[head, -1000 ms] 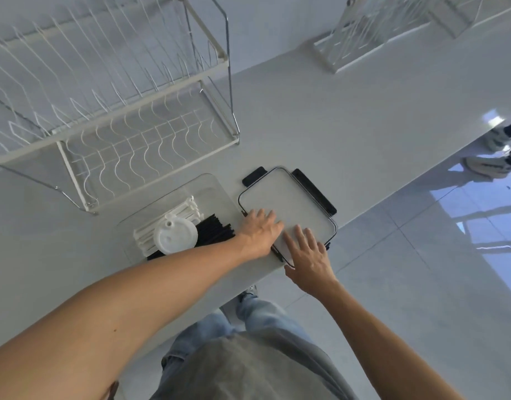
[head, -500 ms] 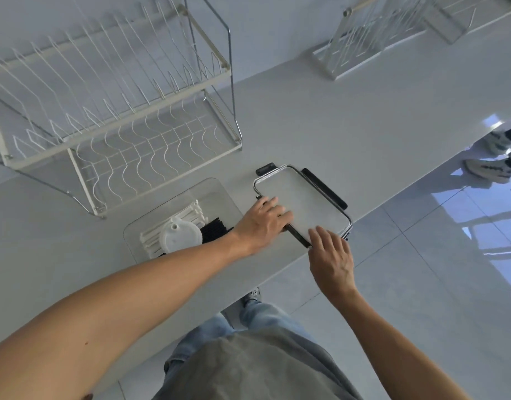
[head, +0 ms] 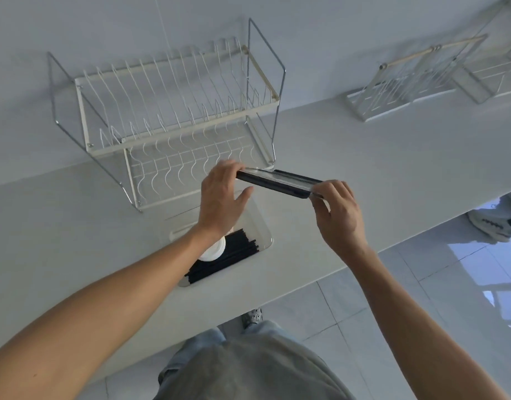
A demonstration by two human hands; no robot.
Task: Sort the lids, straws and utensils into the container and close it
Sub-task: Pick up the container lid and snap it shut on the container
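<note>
Lid (head: 278, 182) spans between both hands' grip, above container (head: 263, 226).

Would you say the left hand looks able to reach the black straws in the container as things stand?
Probably not right away. The left hand grips one end of the container lid, held in the air with the right hand. The way down to the black straws in the open clear container looks free, but it would have to let go first.
</note>
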